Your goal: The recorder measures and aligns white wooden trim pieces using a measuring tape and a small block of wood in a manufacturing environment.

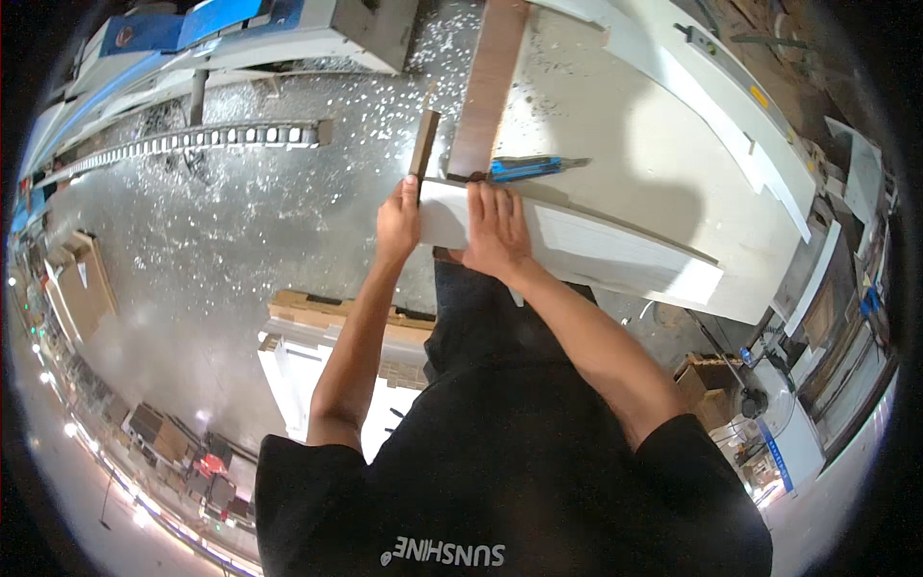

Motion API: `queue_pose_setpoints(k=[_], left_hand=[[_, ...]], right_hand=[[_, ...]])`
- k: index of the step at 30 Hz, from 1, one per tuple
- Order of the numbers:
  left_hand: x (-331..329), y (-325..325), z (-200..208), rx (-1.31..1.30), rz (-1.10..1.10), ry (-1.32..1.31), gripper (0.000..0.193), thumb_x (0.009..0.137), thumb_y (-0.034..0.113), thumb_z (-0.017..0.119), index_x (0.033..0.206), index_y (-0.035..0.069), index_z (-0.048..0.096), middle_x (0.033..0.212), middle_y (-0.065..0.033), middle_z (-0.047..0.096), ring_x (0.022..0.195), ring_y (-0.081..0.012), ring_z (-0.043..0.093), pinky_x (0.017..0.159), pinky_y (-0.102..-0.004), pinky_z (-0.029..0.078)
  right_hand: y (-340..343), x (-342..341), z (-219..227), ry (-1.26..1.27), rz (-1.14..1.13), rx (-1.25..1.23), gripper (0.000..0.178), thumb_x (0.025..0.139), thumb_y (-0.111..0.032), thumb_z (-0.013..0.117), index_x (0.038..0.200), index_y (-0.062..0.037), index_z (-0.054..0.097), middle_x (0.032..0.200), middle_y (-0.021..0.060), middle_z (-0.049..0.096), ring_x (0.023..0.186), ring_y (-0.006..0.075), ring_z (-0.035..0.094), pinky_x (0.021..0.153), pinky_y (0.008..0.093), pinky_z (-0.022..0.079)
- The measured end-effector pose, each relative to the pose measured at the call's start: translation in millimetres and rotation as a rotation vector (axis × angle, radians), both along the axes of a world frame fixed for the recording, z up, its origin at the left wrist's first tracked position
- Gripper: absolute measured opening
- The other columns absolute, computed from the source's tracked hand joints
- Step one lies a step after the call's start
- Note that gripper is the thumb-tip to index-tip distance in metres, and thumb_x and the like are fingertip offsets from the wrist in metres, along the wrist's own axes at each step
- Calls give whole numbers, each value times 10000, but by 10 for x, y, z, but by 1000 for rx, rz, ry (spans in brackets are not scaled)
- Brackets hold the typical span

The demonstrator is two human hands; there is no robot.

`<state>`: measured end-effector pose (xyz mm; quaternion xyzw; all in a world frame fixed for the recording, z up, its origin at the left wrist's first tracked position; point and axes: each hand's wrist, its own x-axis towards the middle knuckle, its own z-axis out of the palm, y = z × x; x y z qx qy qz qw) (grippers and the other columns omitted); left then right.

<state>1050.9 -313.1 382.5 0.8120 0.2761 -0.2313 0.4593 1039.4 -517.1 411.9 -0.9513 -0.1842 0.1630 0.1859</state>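
Observation:
A long white board [615, 245] lies slantwise in front of me, its left end sticking out past the worktable's edge. My left hand [396, 223] is closed at that end, its thumb pressed on a narrow dark brown strip [424, 144] that points away from me. Across the board, just right of that end, my right hand [497, 229] grips it with fingers over the top and thumb at the near edge. Beyond my right fingers, a blue utility knife [525, 168] rests on the pale tabletop. The undersides of both hands are hidden.
A brown wood panel [488, 87] lies along the left edge of the pale worktable [663, 183]. White curved boards [711, 96] line its far right. Left stands a blue and white machine [327, 34]; pale chips litter the grey floor [250, 212]. Stacked panels [288, 370] sit near my left elbow.

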Motion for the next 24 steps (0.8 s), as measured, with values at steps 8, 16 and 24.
queue_pose_setpoints(k=[8, 16, 24], left_hand=[[1161, -832, 317, 404, -556, -692, 517, 1006, 420, 731, 1394, 81, 689, 1225, -187, 723, 1167, -389, 682, 1019, -504, 520], [1174, -1694, 195, 600, -921, -804, 493, 954, 428, 760, 1294, 74, 714, 1310, -125, 722, 1248, -296, 663, 1177, -466, 406], [959, -1520, 84, 546, -1045, -461, 442, 931, 182, 691, 1370, 139, 706, 1313, -126, 737, 1195, -314, 732, 1022, -470, 574]], right_hand=[[-30, -12, -93, -67, 28, 30, 1207, 673, -601, 913, 1560, 43, 409, 1502, 206, 510, 1409, 381, 463, 1284, 536, 281], [-37, 3, -86, -59, -7, 239, 1020, 750, -539, 887, 1509, 19, 494, 1546, 222, 528, 1502, 413, 443, 1265, 548, 321], [-10, 22, -52, 47, 97, 124, 1134, 787, -627, 830, 1590, 67, 432, 1590, 253, 513, 1491, 403, 493, 1226, 515, 386]])
